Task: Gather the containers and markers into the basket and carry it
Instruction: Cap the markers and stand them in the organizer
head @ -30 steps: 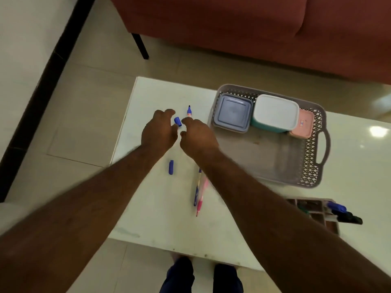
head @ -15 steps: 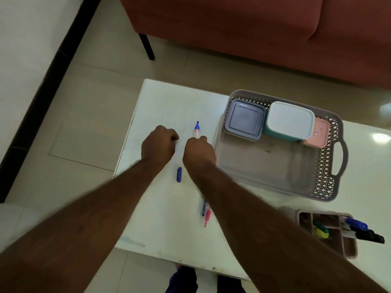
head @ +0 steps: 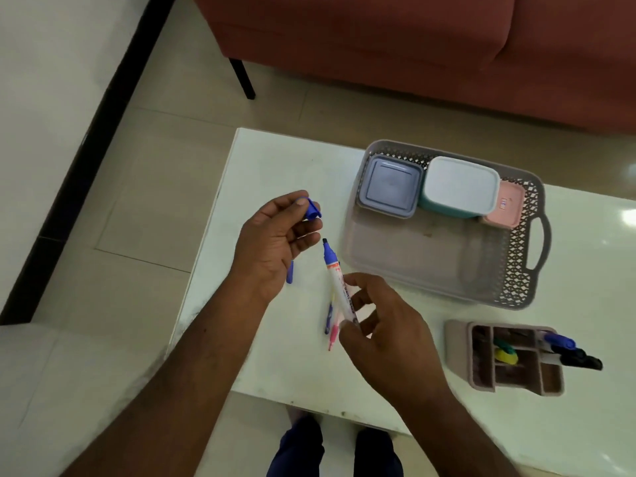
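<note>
- Both bare forearms reach forward from the bottom of the view, wrists raised over the bench
- The left hand [head: 275, 242] is turned palm-up, fingers curled, thumb and forefinger pinching a small blue cap [head: 312, 210]
- The right hand [head: 382, 325] sits lower and nearer, palm turned inward, thumb and fingertips holding a white marker [head: 339, 287] with its blue tip pointing toward the left hand
- The two hands are near but apart

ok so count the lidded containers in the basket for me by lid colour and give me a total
Grey-blue lid: 1
White lid: 1
Pink lid: 1
Total: 3, all along the far side of the basket.
</note>
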